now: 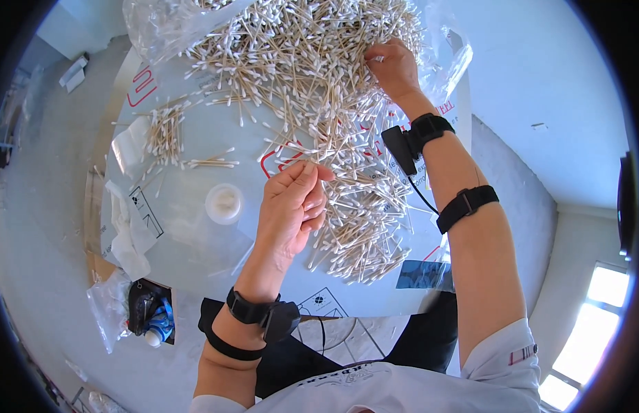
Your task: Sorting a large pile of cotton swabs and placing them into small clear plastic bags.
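A big heap of cotton swabs, white-tipped with pale wooden sticks, covers the far part of the table and trails toward me in a long pile. My right hand reaches into the heap's far right side, its fingers bent and pinched among the swabs. Just left of the trailing pile, my left hand hovers with thumb and forefinger pressed together and the other fingers curled. Whatever lies inside that pinch, if anything, is hidden. A small round white tub stands left of this hand.
A smaller bunch of swabs lies at the left beside a clear plastic roll or bag. Crumpled white plastic rests along the table's left edge. Clear bag film surrounds the heap. Below the left edge sits an open box with a blue-and-white bottle.
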`<state>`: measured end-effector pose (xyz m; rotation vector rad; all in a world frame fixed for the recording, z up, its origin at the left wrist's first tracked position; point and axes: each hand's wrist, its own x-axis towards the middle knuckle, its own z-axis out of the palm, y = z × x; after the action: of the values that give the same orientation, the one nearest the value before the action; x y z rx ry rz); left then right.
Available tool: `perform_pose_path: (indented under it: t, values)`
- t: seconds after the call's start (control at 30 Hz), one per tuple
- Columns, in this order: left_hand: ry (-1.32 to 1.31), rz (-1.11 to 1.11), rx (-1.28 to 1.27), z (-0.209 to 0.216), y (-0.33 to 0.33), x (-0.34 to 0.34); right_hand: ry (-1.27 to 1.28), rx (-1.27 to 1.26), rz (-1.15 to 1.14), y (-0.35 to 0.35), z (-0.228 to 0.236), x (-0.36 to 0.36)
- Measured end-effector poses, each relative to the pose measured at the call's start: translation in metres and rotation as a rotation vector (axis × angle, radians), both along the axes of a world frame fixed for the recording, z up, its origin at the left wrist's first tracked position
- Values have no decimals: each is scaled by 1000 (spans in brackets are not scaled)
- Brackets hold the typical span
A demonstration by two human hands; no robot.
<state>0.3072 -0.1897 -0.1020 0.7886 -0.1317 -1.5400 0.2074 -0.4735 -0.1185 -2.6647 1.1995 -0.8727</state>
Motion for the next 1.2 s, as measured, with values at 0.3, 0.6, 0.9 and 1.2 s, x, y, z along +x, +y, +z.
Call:
perform_pose_path:
  t: [0.3,0.6,0.9,1.2]
  values:
    - [-1,-9,0,2,0,0,-564,740,133,33,12,-16]
    - [-100,256,-106,-6,-6,-10,-730,1224,81,106,51,-24]
    - [-82,102,-18,-10,3,-6,-426,786,276,187,28,-8]
    - [-32,158,-10,-4,0,-7,-279,329,-115,109,12,-23]
